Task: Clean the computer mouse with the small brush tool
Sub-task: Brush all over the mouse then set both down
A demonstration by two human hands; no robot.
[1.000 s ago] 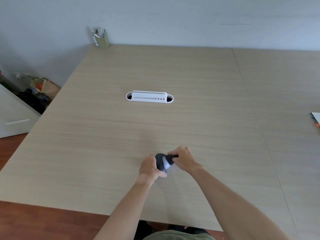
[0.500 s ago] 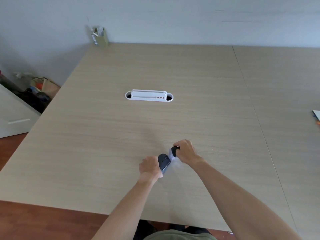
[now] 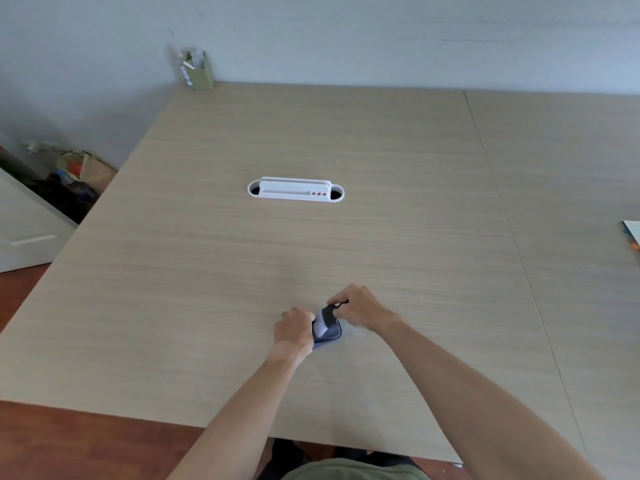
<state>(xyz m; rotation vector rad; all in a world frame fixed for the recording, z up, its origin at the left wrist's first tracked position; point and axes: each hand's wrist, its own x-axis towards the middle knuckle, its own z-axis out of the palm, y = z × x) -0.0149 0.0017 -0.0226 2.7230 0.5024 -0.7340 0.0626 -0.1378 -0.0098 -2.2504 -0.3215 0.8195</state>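
A dark grey computer mouse (image 3: 331, 332) lies on the wooden table (image 3: 242, 271) near its front edge. My left hand (image 3: 293, 328) grips the mouse's left side and holds it down. My right hand (image 3: 360, 306) pinches a small dark brush tool (image 3: 329, 314). The tool's pale bristle end lies across the top of the mouse, slanting down to the left. The front part of the mouse is hidden under the brush and fingers.
A white cable-port insert (image 3: 295, 190) is set in the table's middle. A green pen holder (image 3: 201, 70) stands at the far left corner by the wall. Papers (image 3: 632, 233) poke in at the right edge. Bags and clutter (image 3: 69, 174) sit on the floor left of the table.
My right hand has drawn the brush back over the top of the mouse, after being slightly up and to the right of it. My left hand has stayed on the mouse.
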